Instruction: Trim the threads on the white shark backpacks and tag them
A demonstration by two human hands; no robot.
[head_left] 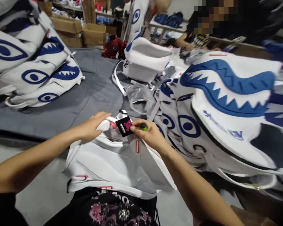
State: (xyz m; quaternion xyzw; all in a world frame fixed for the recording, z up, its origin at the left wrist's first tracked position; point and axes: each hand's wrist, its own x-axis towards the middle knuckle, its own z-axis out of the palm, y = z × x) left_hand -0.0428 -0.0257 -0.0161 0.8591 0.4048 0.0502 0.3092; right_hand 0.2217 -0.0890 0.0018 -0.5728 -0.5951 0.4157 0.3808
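A white backpack (91, 160) lies against my front at the table's near edge, its padded back facing up. My left hand (95, 125) rests at its top beside the white strap, fingers stretched out. A black hang tag (124, 126) with a pink bear-shaped print is pinched between the thumb and fingers of my right hand (148, 133). In that same hand sits a green tool with a black end (143, 126); the rest of it is hidden by my fingers. A small red piece (113, 125) shows beside the tag.
White backpacks with blue eyes and teeth are stacked at left (33, 77) and right (226, 94). Ahead, a white bag (143, 61) and clear plastic wrapping (139, 95) lie on the grey-covered table (94, 78). Cardboard boxes (67, 31) stand behind. A person (191, 39) works across the table.
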